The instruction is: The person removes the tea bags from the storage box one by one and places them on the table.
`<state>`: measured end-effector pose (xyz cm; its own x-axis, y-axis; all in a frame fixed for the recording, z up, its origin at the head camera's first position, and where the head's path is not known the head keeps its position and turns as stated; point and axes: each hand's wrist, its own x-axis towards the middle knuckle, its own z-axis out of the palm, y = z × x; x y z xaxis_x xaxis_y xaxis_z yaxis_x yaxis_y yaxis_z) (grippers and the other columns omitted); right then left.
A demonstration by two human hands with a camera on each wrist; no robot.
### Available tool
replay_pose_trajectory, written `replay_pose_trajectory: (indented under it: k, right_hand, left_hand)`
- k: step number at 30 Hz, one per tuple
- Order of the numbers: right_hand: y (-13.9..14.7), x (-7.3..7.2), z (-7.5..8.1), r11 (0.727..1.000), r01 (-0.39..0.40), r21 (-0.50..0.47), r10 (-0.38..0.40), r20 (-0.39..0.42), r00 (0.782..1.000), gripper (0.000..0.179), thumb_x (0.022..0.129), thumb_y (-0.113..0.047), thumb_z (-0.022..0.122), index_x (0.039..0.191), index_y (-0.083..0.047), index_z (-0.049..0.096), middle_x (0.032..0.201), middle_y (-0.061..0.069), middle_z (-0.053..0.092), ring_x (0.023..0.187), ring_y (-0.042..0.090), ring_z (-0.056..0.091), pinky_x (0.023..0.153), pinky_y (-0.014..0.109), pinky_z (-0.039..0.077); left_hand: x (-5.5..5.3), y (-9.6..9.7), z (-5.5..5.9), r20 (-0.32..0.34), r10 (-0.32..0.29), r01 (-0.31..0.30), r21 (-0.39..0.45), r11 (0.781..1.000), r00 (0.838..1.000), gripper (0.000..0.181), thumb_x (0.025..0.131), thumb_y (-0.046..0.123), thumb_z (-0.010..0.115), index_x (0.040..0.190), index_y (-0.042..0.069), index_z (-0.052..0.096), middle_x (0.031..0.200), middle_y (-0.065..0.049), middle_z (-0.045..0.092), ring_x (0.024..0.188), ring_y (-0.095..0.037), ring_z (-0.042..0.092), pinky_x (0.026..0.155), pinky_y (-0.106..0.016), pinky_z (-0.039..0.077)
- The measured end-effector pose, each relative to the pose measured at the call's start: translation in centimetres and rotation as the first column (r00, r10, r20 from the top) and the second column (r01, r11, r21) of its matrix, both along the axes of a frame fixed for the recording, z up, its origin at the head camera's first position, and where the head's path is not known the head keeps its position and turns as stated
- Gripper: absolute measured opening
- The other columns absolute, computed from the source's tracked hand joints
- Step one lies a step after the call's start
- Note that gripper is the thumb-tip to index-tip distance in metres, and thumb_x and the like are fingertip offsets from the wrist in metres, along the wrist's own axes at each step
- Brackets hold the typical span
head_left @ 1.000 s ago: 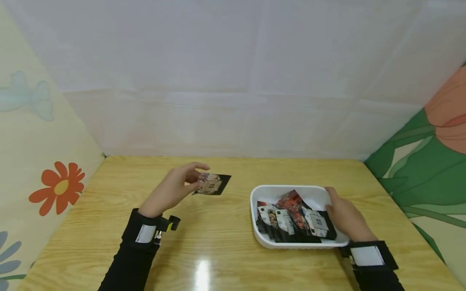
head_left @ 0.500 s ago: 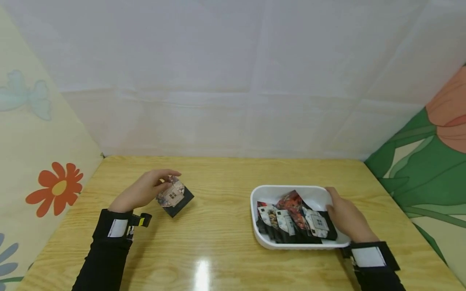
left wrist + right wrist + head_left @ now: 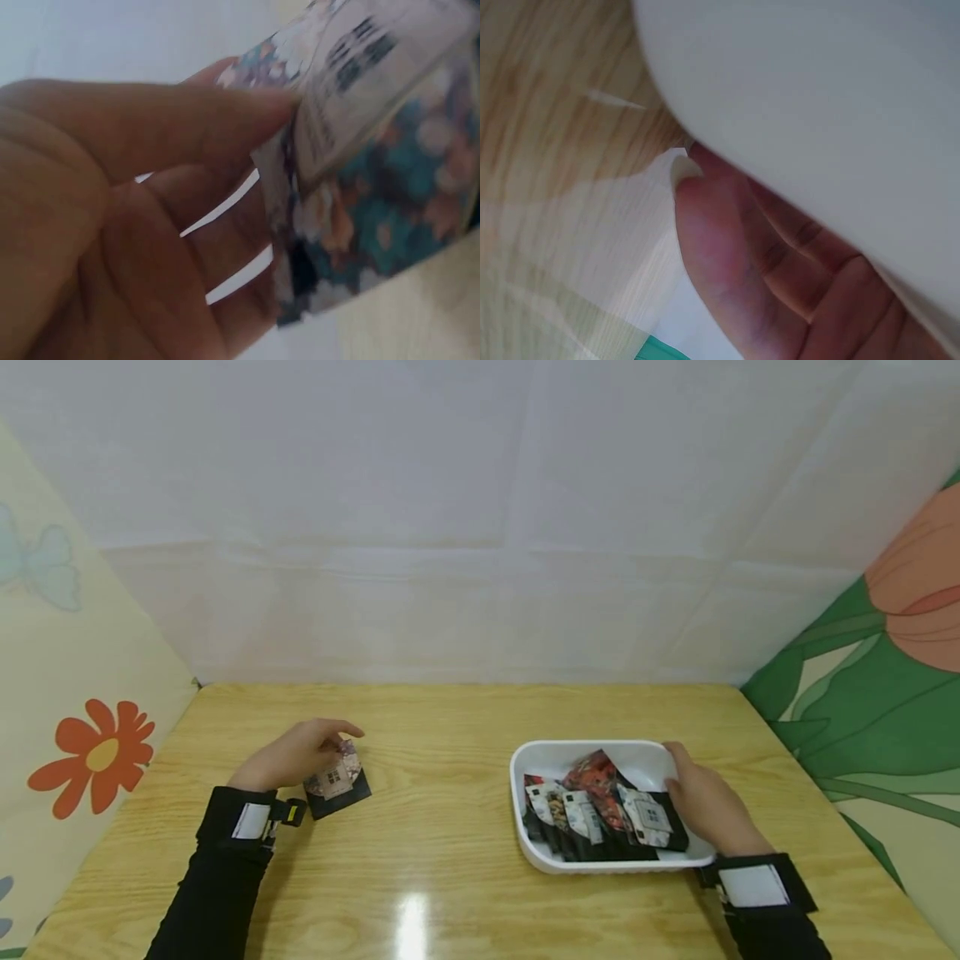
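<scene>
In the head view my left hand [image 3: 288, 758] pinches a small flat sachet [image 3: 341, 787] low over the left part of the table. A floral print, a pale label and a black end mark this sachet; whether it touches the wood I cannot tell. The left wrist view shows the thumb on the printed face of the sachet [image 3: 390, 202], with fingers behind it. My right hand [image 3: 712, 806] grips the right end of a white plastic basin [image 3: 553, 761]. Several similar sachets [image 3: 600, 793] lie overlapping inside. In the right wrist view the basin's wall [image 3: 817, 90] covers part of the fingers.
A wood-grain table [image 3: 442, 827] carries everything. Behind it hangs a white sheet [image 3: 480, 552]. Painted panels stand on both sides, one with a red flower [image 3: 102, 755] and one with green leaves [image 3: 892, 718].
My left hand has moved left with the sachet, then lowered it and turned it. My right hand and the basin have stayed in place, while the head view has shifted slightly.
</scene>
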<state>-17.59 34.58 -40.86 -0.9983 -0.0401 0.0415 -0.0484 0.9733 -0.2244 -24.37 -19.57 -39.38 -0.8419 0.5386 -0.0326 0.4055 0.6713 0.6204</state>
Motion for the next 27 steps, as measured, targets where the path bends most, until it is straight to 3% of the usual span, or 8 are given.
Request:
replay_pose_trajectory:
  k: [6,12,18,22,27]
  right_hand:
    - [0.1,0.0,0.0,1.000,0.001,0.006,-0.001,-0.007,1.000,0.049,0.091,-0.002,0.055,0.134,0.009,0.034,0.101,0.035,0.059,0.079,0.039,0.064,0.059,0.046,0.048]
    - [0.1,-0.1,0.0,1.000,-0.003,0.011,0.003,0.000,1.000,0.049,0.091,-0.003,0.055,0.134,0.009,0.034,0.100,0.034,0.060,0.079,0.038,0.064,0.061,0.046,0.048]
    - [0.2,0.0,0.0,1.000,-0.013,0.010,0.013,-0.011,1.000,0.049,0.091,-0.003,0.055,0.134,0.010,0.034,0.099,0.034,0.060,0.079,0.038,0.064,0.061,0.046,0.048]
    - [0.1,0.0,-0.1,1.000,-0.018,0.006,0.018,-0.018,1.000,0.049,0.091,-0.002,0.055,0.134,0.010,0.034,0.099,0.034,0.060,0.078,0.037,0.064,0.060,0.045,0.048]
    - [0.1,0.0,-0.2,1.000,-0.023,0.010,0.023,-0.025,0.999,0.049,0.091,-0.002,0.056,0.133,0.010,0.035,0.097,0.033,0.060,0.076,0.035,0.064,0.058,0.044,0.047]
  left_hand:
    - [-0.2,1.0,-0.9,-0.040,0.047,-0.049,-0.037,0.998,0.998,0.040,0.091,-0.009,0.044,0.126,0.003,0.059,0.101,-0.008,0.062,0.078,-0.017,0.053,0.061,-0.027,0.043]
    - [-0.3,1.9,-1.8,-0.111,0.029,-0.038,-0.082,0.996,0.993,0.044,0.086,-0.016,0.043,0.121,0.002,0.063,0.103,-0.006,0.064,0.086,-0.016,0.058,0.072,-0.028,0.046]
    - [-0.3,3.9,-2.8,-0.233,0.030,-0.074,-0.185,0.980,0.972,0.046,0.075,-0.017,0.057,0.115,0.005,0.068,0.100,-0.006,0.065,0.089,-0.019,0.060,0.082,-0.035,0.048]
    - [0.2,4.4,-3.0,-0.275,0.023,-0.074,-0.175,0.982,0.961,0.042,0.080,-0.014,0.057,0.116,0.005,0.067,0.104,-0.009,0.060,0.093,-0.022,0.059,0.080,-0.032,0.048]
    - [1.2,4.5,-2.4,-0.247,0.046,-0.094,-0.185,0.978,0.968,0.036,0.092,-0.001,0.054,0.128,0.002,0.059,0.128,-0.020,0.052,0.113,-0.034,0.057,0.088,-0.037,0.047]
